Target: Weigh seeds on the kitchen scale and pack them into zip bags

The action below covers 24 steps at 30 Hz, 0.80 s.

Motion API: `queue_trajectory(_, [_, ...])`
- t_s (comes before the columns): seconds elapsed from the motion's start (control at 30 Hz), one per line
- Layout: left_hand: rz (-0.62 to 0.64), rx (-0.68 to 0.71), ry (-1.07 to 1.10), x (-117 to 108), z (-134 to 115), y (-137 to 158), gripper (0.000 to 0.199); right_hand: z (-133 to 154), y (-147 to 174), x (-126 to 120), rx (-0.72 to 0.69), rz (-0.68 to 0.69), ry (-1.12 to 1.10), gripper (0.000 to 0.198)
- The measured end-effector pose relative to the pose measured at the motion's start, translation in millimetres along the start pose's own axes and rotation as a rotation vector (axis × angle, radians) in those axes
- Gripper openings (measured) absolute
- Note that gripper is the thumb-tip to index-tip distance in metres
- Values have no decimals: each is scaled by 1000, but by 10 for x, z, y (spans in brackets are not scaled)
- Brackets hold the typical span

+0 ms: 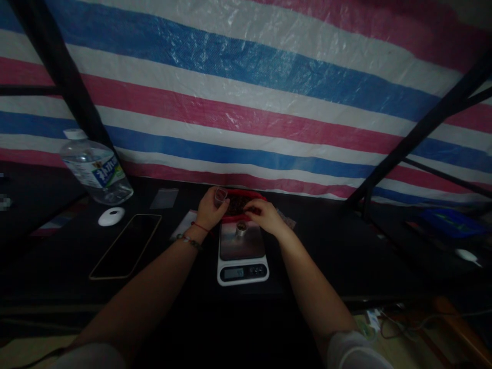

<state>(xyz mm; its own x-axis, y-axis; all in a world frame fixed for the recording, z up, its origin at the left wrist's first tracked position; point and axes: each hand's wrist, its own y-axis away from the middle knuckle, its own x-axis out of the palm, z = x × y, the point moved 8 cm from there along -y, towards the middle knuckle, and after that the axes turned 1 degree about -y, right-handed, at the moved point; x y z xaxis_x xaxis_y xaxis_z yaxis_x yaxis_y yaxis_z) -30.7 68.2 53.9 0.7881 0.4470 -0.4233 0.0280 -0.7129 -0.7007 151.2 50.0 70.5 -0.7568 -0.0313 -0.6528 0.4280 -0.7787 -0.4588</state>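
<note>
My left hand (211,209) is closed around a small clear plastic cup (221,195) at the left end of a red tray (251,192). Small dark brown pieces (235,206) lie in the tray. Over its right side, my right hand (262,215) has its fingertips pinched together among the pieces; what they grip is too small to make out. In front of the tray stands a white digital kitchen scale (243,272) with a lit display. On its metal plate sits a small round container (241,228) with dark contents.
On the left are a large clear bottle (96,169), a white computer mouse (111,216), a smartphone (126,247) and a small clear bag (164,198). A blue object (453,223) lies far right. Dark metal posts and a striped sheet (246,123) bound the black table.
</note>
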Motion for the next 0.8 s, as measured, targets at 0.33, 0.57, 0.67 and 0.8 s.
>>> queue_trajectory(0.33, [-19,-5,7,-21,30,-15,28,440,172,78,-190,227,74,17])
queue_trajectory(0.57, [-20,24,11,-8,25,-6,33,453,185,73,-165,276,34,20])
queue_trajectory(0.67, [-22,28,13,-6,33,-6,30,432,180,64,-146,274,41,19])
queue_trajectory(0.8, [-22,28,16,-4,40,-7,31,406,180,41,-156,242,45,14])
